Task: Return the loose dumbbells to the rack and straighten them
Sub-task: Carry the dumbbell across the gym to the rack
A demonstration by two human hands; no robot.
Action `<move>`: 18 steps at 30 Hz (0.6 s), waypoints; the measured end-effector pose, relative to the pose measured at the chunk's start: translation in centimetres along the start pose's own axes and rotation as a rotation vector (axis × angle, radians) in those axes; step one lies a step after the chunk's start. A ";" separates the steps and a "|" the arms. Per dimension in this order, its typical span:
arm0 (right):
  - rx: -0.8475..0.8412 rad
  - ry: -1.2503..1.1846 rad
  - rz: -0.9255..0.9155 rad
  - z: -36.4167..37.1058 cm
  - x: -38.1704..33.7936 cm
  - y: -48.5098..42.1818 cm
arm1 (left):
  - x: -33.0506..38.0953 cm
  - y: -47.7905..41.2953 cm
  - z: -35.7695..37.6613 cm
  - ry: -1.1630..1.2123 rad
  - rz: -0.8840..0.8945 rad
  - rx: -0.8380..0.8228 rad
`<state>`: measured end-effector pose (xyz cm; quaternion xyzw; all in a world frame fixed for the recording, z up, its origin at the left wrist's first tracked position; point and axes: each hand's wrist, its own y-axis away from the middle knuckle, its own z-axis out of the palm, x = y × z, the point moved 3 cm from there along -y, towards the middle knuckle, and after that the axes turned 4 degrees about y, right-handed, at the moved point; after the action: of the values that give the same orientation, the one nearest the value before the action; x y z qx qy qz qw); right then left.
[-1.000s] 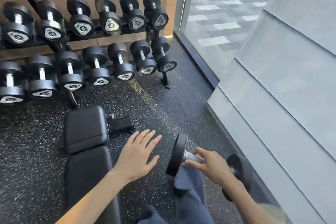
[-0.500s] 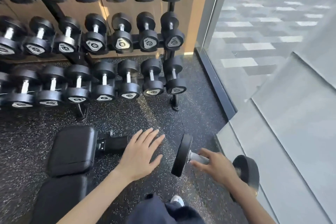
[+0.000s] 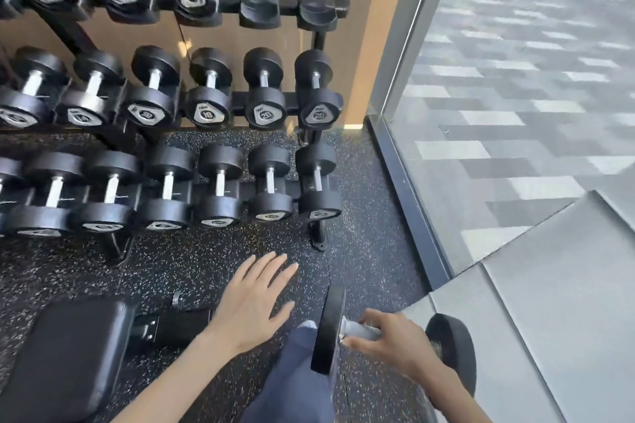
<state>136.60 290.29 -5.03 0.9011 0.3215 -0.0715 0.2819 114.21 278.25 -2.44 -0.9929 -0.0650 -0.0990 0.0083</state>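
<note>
Low at the bottom of the view, the loose dumbbell [image 3: 395,333] hangs crosswise in the right hand [image 3: 398,342], whose fingers are wrapped around the steel grip between the two black heads; it appears lifted clear of the speckled floor [image 3: 360,223], in front of a blue-clad knee [image 3: 299,371]. The left hand [image 3: 252,302] is empty, fingers spread flat, hovering over the floor just beside the end of a padded bench [image 3: 68,350].

Ahead stands the rack [image 3: 318,41], its lower two tiers full as far as can be seen. On the top tier two saddles [image 3: 285,2] at the right end sit bare, and one of these is probably the target.

To do the carry well, I would keep the grip centred so neither head dips, and bring the free hand under one head before raising it that high. The handle should be turned to run front to back like its neighbours', then lowered so both heads seat in their cradles, plate facing outward. The glass wall [image 3: 515,96] is close on the right, so any swing should stay away from it.
</note>
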 end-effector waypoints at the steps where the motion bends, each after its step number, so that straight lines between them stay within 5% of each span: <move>1: -0.004 0.012 -0.007 -1.4 0.2 -1.7 | -0.8 -1.9 -0.3 -0.003 -0.010 0.005; 18: 0.059 0.220 -0.174 -18.5 2.1 -24.6 | -7.7 -26.2 -3.8 0.001 -0.075 0.066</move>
<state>122.05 317.32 -1.69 0.8802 0.4249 -0.0059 0.2113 102.56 303.15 -0.16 -0.9889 -0.1055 -0.0977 0.0375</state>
